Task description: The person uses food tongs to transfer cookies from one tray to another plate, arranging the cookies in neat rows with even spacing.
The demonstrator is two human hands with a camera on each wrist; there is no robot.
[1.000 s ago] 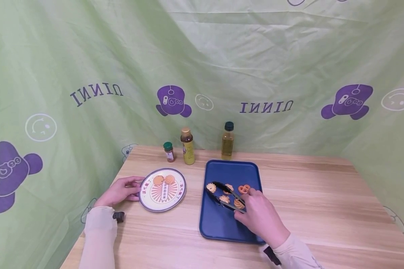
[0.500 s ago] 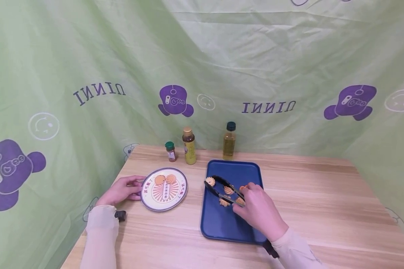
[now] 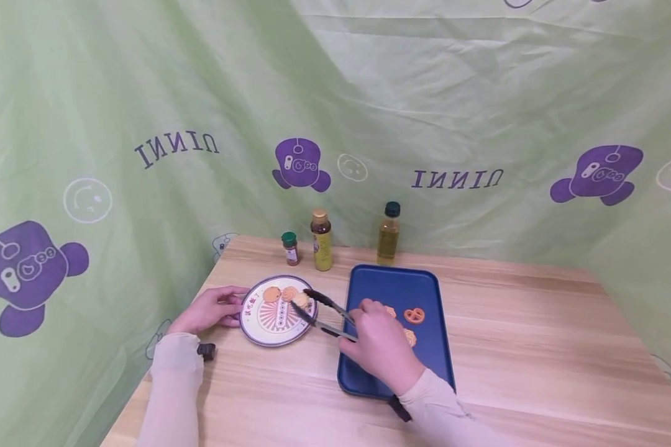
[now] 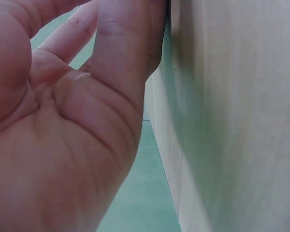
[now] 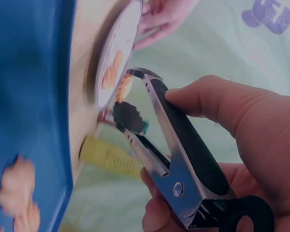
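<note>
In the head view my left hand (image 3: 211, 309) holds the left rim of a round white plate (image 3: 257, 332) with a dark rim and printed pattern. In the left wrist view, the palm and fingers of that hand (image 4: 82, 111) fill the left side. My right hand (image 3: 384, 341) grips black-and-metal tongs (image 3: 325, 327), which reach leftward over the plate. Between the tong tips is a small ridged cookie (image 3: 301, 301), also seen in the right wrist view as a ridged cookie (image 5: 124, 88). On the plate lie a flat round cookie (image 3: 271, 294) and a swirl cookie (image 3: 289, 293).
A blue tray (image 3: 394, 282) lies under my right forearm, with a pretzel (image 3: 414, 316) and swirl cookies (image 3: 410, 337) on it. Behind stand a green-capped spice jar (image 3: 291, 249), a yellow-labelled bottle (image 3: 321, 241) and an oil bottle (image 3: 388, 236). A green printed cloth hangs behind the table.
My right hand has carried the tongs and a cookie leftward from the tray to over the plate. My left hand stays at the plate's rim. The head view has shifted slightly.
</note>
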